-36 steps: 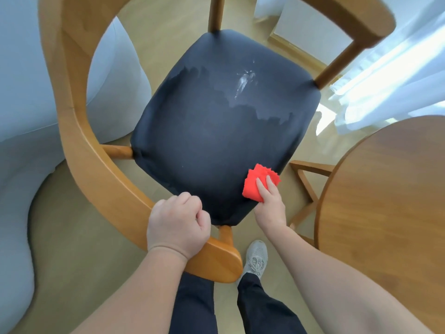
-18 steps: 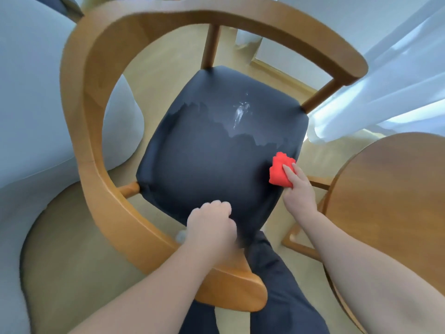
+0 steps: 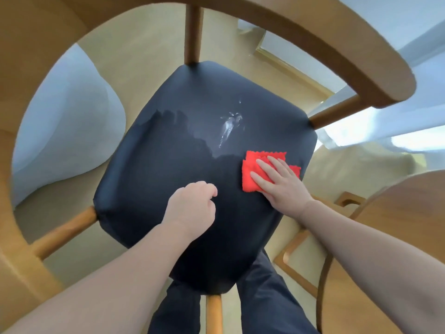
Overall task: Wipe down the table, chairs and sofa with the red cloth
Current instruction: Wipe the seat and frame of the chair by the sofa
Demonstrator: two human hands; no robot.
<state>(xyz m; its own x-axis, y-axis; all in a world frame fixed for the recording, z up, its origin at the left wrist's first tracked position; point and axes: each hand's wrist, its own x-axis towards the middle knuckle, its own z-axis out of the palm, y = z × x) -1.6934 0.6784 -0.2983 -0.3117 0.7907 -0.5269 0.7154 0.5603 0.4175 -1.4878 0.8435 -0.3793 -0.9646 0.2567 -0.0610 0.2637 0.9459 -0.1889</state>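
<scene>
A wooden chair (image 3: pixel 356 61) with a curved backrest fills the view, its dark seat cushion (image 3: pixel 173 179) below me. The folded red cloth (image 3: pixel 250 174) lies on the right part of the seat. My right hand (image 3: pixel 281 184) presses flat on the cloth with straight fingers. My left hand (image 3: pixel 192 208) hovers over the middle of the seat, fingers curled into a loose fist, holding nothing. A pale shiny smear (image 3: pixel 228 128) marks the seat just beyond the cloth.
The round wooden table (image 3: pixel 397 237) stands at the right, with another chair's frame (image 3: pixel 296 256) beneath its edge. The pale blue sofa (image 3: pixel 67 131) shows through the backrest at left. White curtains (image 3: pixel 385 126) hang at the right rear. My legs (image 3: pixel 260 307) stand below the seat.
My right hand moved the cloth from the seat's right edge onto the seat top and flattened on it. My left hand left the chair's armrest and now hovers over the seat.
</scene>
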